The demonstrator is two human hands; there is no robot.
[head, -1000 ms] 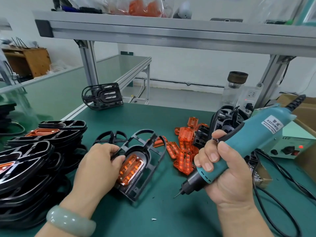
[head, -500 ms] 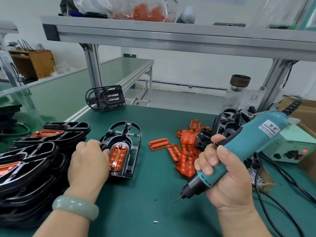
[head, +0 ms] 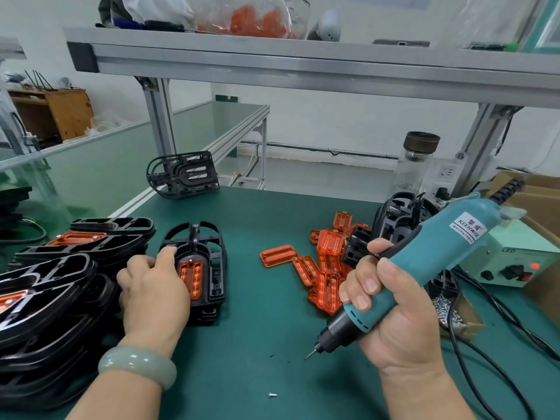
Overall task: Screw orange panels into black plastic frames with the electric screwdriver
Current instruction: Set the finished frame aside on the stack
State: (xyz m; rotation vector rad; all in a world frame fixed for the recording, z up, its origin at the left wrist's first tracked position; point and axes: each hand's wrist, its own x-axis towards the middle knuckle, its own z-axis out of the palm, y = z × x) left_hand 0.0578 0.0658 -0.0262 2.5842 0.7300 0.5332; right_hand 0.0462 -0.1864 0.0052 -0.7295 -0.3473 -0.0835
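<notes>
While your left hand (head: 151, 286) grips the frame (head: 212, 268) by its left edge, fingers curled, it hides that whole side. The frame lies flat on the mat (head: 257, 328) just beside the stack (head: 54, 283), with a panel (head: 191, 277) seated in it, its left edge hidden by your hand. The stack runs off the left edge of view. Your right hand (head: 400, 316) is wrapped tight round the screwdriver (head: 439, 253), its bit angled down over the mat and well apart from the frame. Whether the tip carries a screw is too small to tell. The screwdriver covers part of the spare frames (head: 397, 213) behind it, beside the loose panels (head: 327, 268). Its label reads KEENWISE; the small print beneath is illegible. The power box (head: 515, 262) shows LED.
</notes>
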